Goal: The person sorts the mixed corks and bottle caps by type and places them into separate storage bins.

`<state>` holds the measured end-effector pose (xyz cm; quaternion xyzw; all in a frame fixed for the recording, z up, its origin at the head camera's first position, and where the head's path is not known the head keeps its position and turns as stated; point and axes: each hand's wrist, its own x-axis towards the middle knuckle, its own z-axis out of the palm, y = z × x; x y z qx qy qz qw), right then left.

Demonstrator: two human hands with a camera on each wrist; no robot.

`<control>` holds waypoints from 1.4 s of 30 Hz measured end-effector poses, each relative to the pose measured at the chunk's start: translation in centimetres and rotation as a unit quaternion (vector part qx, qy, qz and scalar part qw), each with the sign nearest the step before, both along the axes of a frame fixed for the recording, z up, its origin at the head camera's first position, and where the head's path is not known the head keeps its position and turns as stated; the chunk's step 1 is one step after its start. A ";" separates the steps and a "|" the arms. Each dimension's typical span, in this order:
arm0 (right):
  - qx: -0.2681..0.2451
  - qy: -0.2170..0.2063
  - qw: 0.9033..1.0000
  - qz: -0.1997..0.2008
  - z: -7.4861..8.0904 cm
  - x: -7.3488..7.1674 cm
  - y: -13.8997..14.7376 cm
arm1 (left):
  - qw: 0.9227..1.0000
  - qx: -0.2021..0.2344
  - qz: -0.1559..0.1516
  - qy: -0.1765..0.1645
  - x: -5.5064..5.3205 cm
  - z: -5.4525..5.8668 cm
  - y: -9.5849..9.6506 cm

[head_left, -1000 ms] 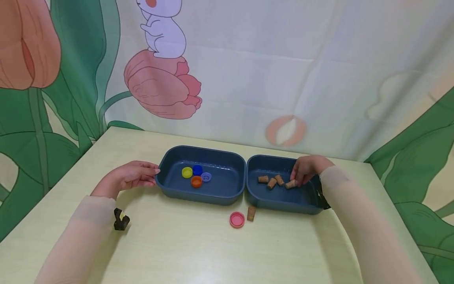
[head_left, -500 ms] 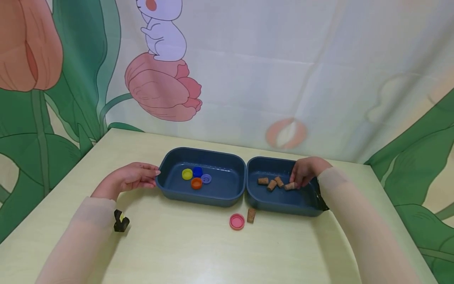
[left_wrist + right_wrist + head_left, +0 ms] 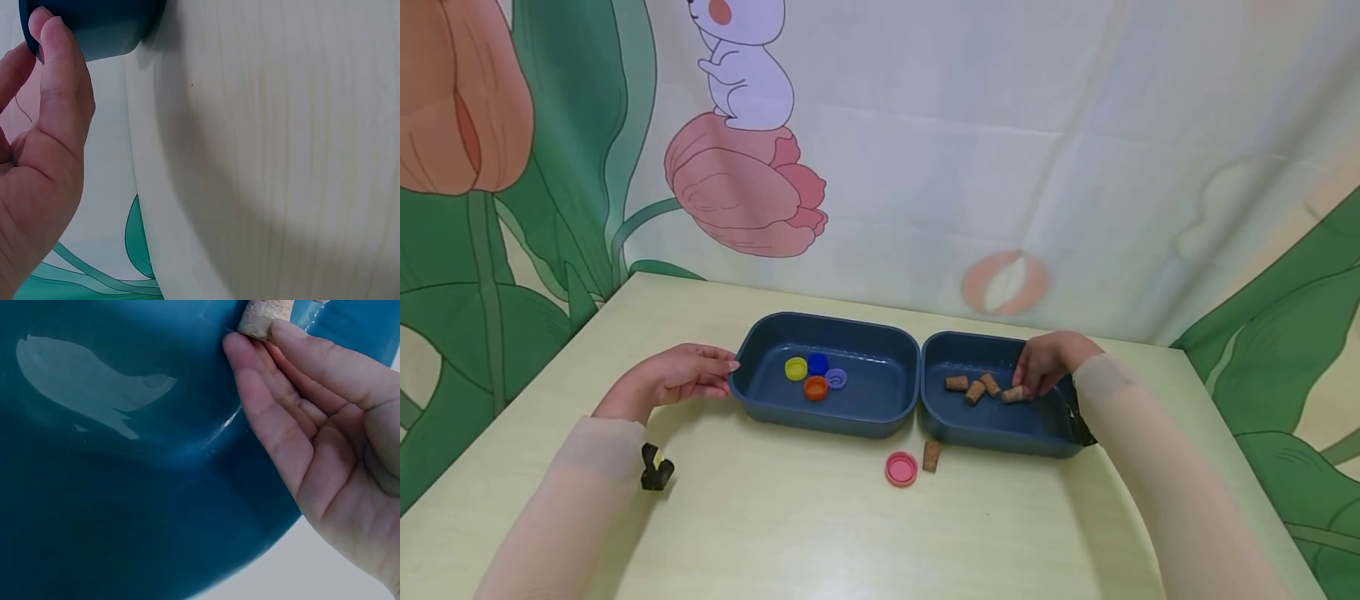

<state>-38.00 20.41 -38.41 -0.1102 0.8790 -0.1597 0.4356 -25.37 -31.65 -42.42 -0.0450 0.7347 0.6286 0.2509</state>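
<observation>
Two dark blue trays stand side by side on the table. My left hand [image 3: 681, 373] pinches the left end of the left tray [image 3: 827, 421], its thumb and fingers on the rim in the left wrist view. Inside that tray lie a yellow cap [image 3: 796, 368], a blue cap [image 3: 817, 363], an orange cap [image 3: 816, 387] and a purple cap [image 3: 836, 378]. Reaching into the right tray [image 3: 992, 437], my right hand [image 3: 1047, 363] pinches a cork [image 3: 265, 317] between thumb and fingertips, low over the tray floor. Several other corks [image 3: 975, 392] lie to its left.
In front of the trays, a pink cap [image 3: 901, 469] and another cork [image 3: 931, 456] rest on the pale wooden table [image 3: 820, 533]. Behind the table hangs a printed curtain [image 3: 910, 167]. A small black device [image 3: 657, 468] sits by my left sleeve.
The head view has tipped slightly, so everything sits a little lower in it. Both hands keep their places, with the cork and the tray rim still held.
</observation>
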 end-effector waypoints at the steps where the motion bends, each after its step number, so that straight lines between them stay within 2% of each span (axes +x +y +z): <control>1: 0.000 0.000 1.000 0.001 -0.1 0.0 0.0 | 1.000 -0.001 -0.001 0.000 0.0 0.0 0.0; 5: 0.003 0.004 1.000 0.005 -0.1 0.1 0.2 | 1.000 -0.003 -0.003 -0.002 -0.1 -0.2 -0.1; 13: 0.021 0.025 0.999 0.019 1.0 0.3 0.5 | 1.000 -0.011 -0.005 0.004 -0.2 -0.3 -0.2; 23: 0.004 0.075 0.995 0.063 4.1 1.7 1.0 | 1.000 -0.022 -0.010 0.007 -0.5 -0.1 -0.1; 29: -0.036 0.128 0.987 0.091 6.0 3.4 1.1 | 1.000 -0.023 -0.010 0.004 -0.4 -0.1 -0.1; 34: -0.080 0.183 0.975 0.093 7.6 5.8 1.4 | 1.000 -0.020 -0.008 0.003 -0.5 -0.2 0.0; 42: -0.118 0.249 0.956 0.096 8.6 9.2 1.4 | 1.000 -0.023 -0.011 0.004 -0.4 -0.3 -0.1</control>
